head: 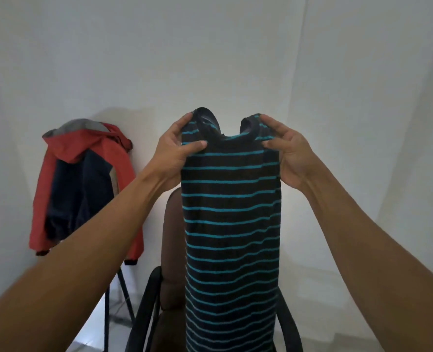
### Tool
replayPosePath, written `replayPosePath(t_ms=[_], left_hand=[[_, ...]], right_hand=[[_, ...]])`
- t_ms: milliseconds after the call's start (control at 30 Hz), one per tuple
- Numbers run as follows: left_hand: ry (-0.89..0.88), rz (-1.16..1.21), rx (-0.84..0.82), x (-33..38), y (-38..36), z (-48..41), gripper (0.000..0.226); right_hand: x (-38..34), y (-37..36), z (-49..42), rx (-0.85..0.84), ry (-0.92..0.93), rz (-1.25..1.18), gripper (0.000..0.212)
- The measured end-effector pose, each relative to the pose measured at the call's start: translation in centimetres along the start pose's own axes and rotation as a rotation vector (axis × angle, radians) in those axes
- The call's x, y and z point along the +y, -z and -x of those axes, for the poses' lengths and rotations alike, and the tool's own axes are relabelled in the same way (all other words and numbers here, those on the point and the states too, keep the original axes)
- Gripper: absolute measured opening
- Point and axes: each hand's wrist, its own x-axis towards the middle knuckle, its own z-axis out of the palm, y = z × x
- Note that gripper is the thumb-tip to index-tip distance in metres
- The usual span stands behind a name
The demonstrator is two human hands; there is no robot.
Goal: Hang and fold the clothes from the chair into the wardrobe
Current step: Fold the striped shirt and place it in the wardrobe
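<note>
Shirt (231,212) (one) in left hand (174,151), right hand (290,153)

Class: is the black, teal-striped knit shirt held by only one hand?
No: the left hand and the right hand each pinch a shoulder of the shirt.

Both arms reach forward and hold up a dark striped shirt (230,212) with thin teal bands. The left hand (174,153) pinches the shirt's left shoulder, thumb lying across the front of the fabric just under the collar. The right hand (290,154) pinches the right shoulder the same way. The shirt hangs straight down, folded narrow, its lower part running out of the bottom of the view. Behind it stands a brown chair (171,237) with black armrests (144,306), its back partly hidden by the fabric. To the left, against the white wall (210,59), a red and navy jacket (83,184) hangs on a black stand (124,283).
</note>
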Motion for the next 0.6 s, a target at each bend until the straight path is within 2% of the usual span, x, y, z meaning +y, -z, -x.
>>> replayPosePath(t_ms=[133, 333, 600], left_hand=[[0.106, -0.053, 0.027, -5.9, 1.6, -0.5, 0.08], [0.266, -0.044, 0.072, -17.0, 4.6, -2.9, 0.073], [0.427, -0.04, 0.18, -28.6, 8.0, -6.6, 0.078]], right_hand=[[5.9, 2.6, -1.3, 0.031, -0.113, 0.022, 0.051], [16.8, 7.4, -4.3, 0.097, -0.292, -0.077, 0.053], [28.2, 12.2, -7.7, 0.173, -0.478, -0.221, 0.062]])
